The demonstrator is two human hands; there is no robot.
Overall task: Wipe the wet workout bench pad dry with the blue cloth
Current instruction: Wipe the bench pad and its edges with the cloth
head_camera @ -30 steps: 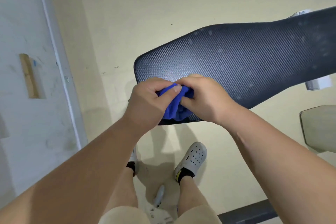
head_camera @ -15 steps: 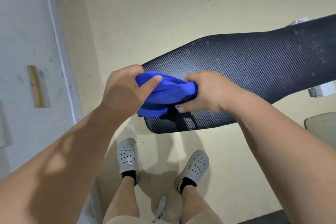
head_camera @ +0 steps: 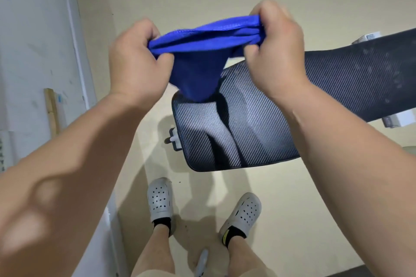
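A bright blue cloth [head_camera: 202, 51] is gripped at both ends. The left hand [head_camera: 135, 63] and the right hand [head_camera: 276, 51] are each curled round bunched fabric. The cloth is held stretched between the hands, its middle sagging over the near end of the black, weave-textured workout bench pad [head_camera: 258, 123] — whether it touches the pad cannot be told. Pale specks are seen on the pad's far part. Grey perforated clogs [head_camera: 159, 198] are planted on the beige floor [head_camera: 281, 198].
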